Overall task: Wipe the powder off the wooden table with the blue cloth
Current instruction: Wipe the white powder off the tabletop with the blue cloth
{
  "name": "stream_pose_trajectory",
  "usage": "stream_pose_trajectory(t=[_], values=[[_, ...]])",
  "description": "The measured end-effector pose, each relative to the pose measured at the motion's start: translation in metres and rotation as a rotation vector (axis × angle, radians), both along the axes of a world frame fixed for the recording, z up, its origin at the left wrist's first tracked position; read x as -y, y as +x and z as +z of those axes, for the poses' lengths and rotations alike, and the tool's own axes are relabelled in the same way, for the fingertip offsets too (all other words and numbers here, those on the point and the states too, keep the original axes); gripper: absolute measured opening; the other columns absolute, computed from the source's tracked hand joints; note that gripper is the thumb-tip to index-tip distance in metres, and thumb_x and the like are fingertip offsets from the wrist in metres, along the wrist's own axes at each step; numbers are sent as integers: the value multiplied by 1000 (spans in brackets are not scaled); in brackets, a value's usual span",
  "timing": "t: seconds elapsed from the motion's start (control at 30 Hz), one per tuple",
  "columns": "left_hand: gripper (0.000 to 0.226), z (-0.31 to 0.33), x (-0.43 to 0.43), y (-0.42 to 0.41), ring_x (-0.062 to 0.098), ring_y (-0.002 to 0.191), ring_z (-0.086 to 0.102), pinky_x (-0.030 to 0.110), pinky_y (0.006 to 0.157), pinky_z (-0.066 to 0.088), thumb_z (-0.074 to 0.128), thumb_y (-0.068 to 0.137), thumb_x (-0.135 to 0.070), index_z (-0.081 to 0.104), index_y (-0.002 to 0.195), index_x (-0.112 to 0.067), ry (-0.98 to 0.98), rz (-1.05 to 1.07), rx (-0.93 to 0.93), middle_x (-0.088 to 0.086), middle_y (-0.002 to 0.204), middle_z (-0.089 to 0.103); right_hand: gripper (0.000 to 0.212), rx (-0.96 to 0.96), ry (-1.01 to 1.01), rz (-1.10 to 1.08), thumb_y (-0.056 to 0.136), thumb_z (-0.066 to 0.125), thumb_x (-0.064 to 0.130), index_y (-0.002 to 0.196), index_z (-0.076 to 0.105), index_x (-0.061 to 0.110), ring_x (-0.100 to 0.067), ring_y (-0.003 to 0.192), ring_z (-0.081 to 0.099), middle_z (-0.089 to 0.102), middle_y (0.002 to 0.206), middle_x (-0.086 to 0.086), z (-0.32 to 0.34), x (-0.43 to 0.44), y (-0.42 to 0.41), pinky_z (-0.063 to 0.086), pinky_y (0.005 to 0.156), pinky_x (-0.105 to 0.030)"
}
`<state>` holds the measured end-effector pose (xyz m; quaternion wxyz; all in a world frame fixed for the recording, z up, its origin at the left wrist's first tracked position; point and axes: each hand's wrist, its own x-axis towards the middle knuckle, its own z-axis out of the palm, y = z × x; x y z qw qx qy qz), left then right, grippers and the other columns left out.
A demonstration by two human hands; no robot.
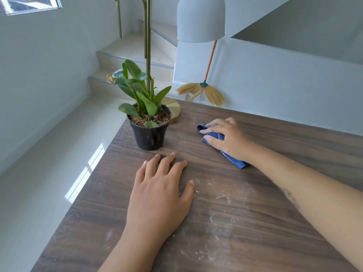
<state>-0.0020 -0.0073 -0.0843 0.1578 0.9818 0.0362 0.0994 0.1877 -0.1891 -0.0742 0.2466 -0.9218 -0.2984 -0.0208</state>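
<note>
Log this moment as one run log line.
right hand: holds blue cloth down on wooden table | left hand: flat on table | powder: streaks on near side

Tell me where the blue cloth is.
In the head view, the blue cloth lies on the wooden table under the right hand, right of the potted plant.

Brown wooden table (294,152): plant pot (149,134), blue cloth (216,135), powder (222,196) (scattered).
</note>
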Motion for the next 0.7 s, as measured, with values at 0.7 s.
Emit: stream_pose_trajectory(t=[0.7], values=[[54, 4, 2, 1, 17, 137, 30, 40, 112, 26, 30, 85, -63, 48, 130, -40, 7, 4, -58, -14, 144, 42, 28, 33, -76, -70, 93, 53, 44, 116, 65, 34, -16, 108, 37, 54, 114, 19, 3, -35, 32, 37, 94, -38]])
